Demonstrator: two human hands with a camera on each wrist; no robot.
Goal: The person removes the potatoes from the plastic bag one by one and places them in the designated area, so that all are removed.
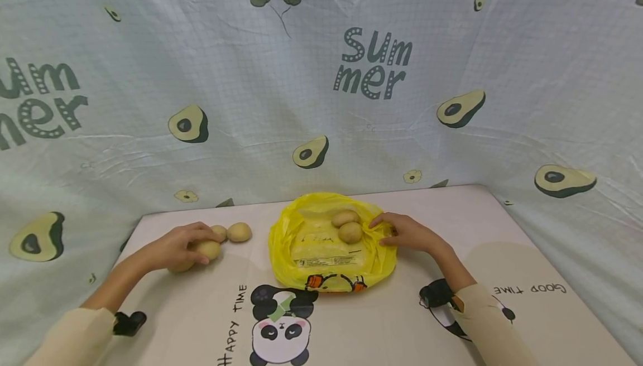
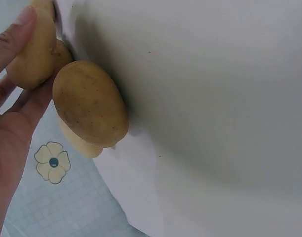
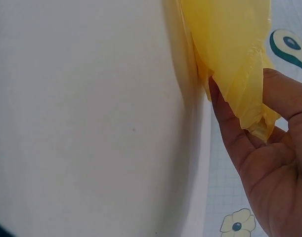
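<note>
At the table's left side, my left hand [image 1: 178, 247] grips a potato [image 1: 209, 250] between thumb and fingers. The left wrist view shows that held potato [image 2: 36, 52] under the thumb, with another potato [image 2: 90, 103] close by the hand. Two more potatoes, one of them this potato [image 1: 239, 232], lie just beyond the hand. My right hand [image 1: 409, 233] pinches the right rim of a yellow plastic bag [image 1: 283, 249], which is spread wide with two potatoes [image 1: 350, 232] inside. Bunched bag film [image 3: 239, 84] sits between the right thumb and fingers in the right wrist view.
The pale table [image 1: 366, 327] carries printed pandas and lettering. Behind it hangs a light cloth [image 1: 241, 92] with avocado prints, meeting the table's back edge. Black straps with small devices [image 1: 436, 293] sit around both wrists.
</note>
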